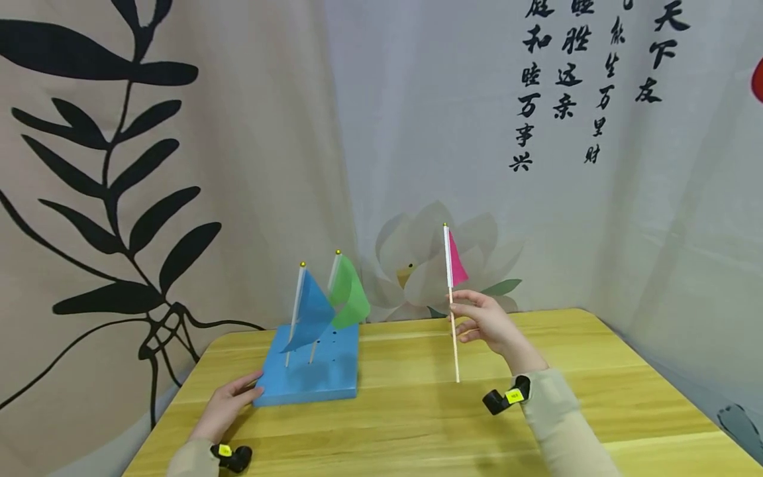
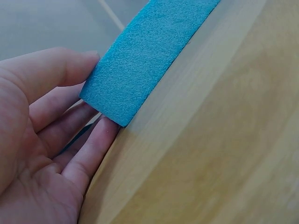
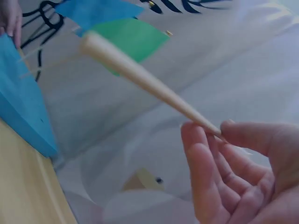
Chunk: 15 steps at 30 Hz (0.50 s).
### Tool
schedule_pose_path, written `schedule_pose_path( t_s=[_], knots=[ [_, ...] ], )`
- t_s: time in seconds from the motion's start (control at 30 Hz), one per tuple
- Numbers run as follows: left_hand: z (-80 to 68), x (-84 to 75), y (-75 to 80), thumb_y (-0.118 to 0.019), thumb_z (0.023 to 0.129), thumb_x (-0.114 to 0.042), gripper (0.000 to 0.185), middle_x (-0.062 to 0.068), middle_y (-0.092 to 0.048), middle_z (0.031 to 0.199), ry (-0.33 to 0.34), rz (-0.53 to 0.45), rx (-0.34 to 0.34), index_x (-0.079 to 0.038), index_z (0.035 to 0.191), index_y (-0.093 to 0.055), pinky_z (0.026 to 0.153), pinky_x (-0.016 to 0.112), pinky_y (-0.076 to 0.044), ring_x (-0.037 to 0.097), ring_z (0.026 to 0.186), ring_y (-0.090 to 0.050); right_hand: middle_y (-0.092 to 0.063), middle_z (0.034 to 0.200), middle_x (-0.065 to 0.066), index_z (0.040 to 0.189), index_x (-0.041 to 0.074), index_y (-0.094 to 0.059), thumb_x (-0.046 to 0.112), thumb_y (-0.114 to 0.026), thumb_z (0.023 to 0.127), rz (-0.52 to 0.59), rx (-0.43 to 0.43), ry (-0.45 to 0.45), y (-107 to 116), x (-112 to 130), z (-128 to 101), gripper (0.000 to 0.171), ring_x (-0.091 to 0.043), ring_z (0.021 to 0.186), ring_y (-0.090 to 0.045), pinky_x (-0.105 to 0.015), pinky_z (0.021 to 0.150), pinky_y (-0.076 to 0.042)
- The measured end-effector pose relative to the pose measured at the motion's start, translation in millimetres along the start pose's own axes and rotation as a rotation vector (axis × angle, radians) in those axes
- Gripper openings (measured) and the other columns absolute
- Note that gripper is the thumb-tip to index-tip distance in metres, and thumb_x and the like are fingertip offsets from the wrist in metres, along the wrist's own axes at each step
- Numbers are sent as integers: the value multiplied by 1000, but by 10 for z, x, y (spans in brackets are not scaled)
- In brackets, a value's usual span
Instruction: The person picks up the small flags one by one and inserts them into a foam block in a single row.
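Observation:
In the head view, a blue foam block (image 1: 334, 387) with small holes lies at the left of the table. A blue flag (image 1: 312, 311) and a green flag (image 1: 350, 291) stand on it by their sticks, both leaning a little. My left hand (image 1: 229, 404) holds the block's near left corner; in the left wrist view the thumb (image 2: 77, 65) lies on its upper edge and fingers on its side. Right of the block, my right hand (image 1: 485, 324) pinches the wooden stick (image 3: 140, 77) of a pink flag (image 1: 457, 262), held upright above the table with its lower end down.
The wooden table (image 1: 429, 430) reaches to a pale curtain (image 1: 268, 165) with printed black leaves, a lotus and characters right behind it. Black wrist cameras with yellow labels sit on both sleeves.

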<state>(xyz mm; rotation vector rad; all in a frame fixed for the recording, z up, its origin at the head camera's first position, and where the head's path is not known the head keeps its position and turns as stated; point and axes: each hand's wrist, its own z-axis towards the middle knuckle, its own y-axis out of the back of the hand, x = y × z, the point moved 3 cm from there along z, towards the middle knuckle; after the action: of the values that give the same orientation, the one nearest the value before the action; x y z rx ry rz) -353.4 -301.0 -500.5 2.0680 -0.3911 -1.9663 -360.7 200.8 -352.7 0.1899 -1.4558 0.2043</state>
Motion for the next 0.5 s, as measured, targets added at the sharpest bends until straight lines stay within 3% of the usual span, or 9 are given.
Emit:
schedule_pose_path(
  t_s=[0.23,0.5],
  knots=[
    [-2,5,11,-67,92,-36,67,26,-36,149,-15,3,-8,1,144,-45,103,52,-41,44,132,-38,-70,87,-6,123,2,-53,12,-62,95,0,-60,94,-403,-68,149,31,-20,64,-69,-26,50,-56],
    [-18,20,28,-67,92,-33,65,25,-37,148,-15,-22,-8,1,143,-46,103,52,-41,42,131,-39,-69,90,-15,116,3,-55,9,-63,94,29,-75,213,-918,-89,249,24,-35,75,-70,-31,49,-56]
  ],
)
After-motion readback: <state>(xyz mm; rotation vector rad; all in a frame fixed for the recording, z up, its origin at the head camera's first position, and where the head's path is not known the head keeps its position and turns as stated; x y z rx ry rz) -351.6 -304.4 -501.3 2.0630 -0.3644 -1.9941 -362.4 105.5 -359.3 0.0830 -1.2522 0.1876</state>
